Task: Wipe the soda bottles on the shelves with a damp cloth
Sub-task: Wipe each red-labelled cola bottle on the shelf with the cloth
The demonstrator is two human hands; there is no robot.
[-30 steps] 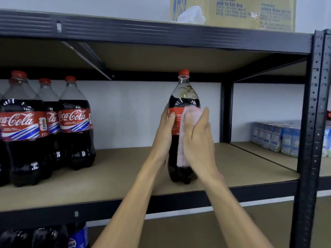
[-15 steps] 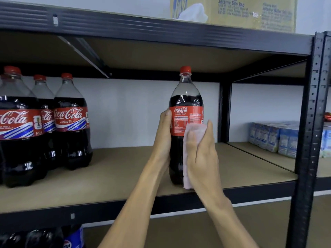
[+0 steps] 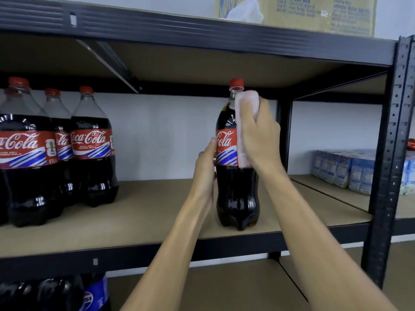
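A: Surroundings, left to right?
B: Cola bottles (image 3: 89, 149) clustered far left on the shelf (image 3: 146, 221). Black post (image 3: 386, 176) at right, blue cartons (image 3: 343, 169) behind it.
A: The worked one?
B: Soda bottle (image 3: 235, 194) upright near the shelf's front edge: red cap, dark cola. Left hand (image 3: 205, 173): fingers clasp its side at the label. Right hand (image 3: 262, 135): fingers curled over the pink cloth (image 3: 243, 140), pressed on neck and shoulder, hiding the label's right part.

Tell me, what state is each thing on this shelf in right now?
Lone bottle: upright on the shelf, cap on.
Cloth: pressed against the lone bottle's shoulder and label.
Right hand: grips the cloth.
Left hand: holds the lone bottle's side.
Bottles at left: upright, capped, untouched.
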